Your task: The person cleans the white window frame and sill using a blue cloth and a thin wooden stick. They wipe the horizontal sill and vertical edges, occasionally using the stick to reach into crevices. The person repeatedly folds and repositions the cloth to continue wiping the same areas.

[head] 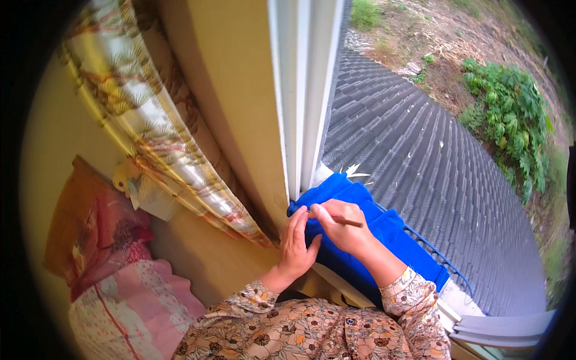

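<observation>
A thin brown stick-like tool (347,221), perhaps a pencil or brush, is held in my right hand (344,227), its rear end sticking out to the right. My left hand (294,245) is beside it, with its fingertips close to the right fingertips and its thumb apart. Whether the left fingertips pinch something small cannot be told. Beneath both hands a bright blue cloth (351,265) lies folded over the window sill. Patterned sleeves cover both forearms.
White window frame (299,90) rises ahead, beside a patterned curtain (166,135). Outside lie a dark tiled roof (405,157), a blue cable (443,258) and green plants (508,117). Pink and floral fabric (135,301) is at lower left.
</observation>
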A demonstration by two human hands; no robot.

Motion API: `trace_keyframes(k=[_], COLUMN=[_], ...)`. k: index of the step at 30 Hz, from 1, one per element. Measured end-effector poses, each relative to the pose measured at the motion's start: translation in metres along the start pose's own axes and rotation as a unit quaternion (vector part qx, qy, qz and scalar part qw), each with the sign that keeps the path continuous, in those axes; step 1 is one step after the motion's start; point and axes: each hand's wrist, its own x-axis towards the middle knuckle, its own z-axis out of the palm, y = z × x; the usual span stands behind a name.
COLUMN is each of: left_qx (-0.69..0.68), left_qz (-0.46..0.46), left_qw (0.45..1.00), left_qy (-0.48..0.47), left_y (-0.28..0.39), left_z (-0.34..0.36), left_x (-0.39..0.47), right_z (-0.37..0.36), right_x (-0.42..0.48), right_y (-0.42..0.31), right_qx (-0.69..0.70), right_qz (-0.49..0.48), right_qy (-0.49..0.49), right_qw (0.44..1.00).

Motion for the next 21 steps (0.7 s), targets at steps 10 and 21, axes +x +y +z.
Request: trace_keyframes(k=[10,21], left_qx=[0.122,0.100], left_qz=[0.054,0.141], left_qw=[0.990,0.975], left_qy=[-0.044,-0.142], left_y=[-0.004,0.080], left_z=[0.004,0.045], left_x=[0.024,-0.036], right_z=[0.005,-0.048], right_x=[-0.023,-0.139], right_y=[-0.010,0.027], right_qx=[0.362,0.349], right_qz=[-0.175,-0.191], right_qy=[0.077,0.100], right_qw=[0.912,0.912])
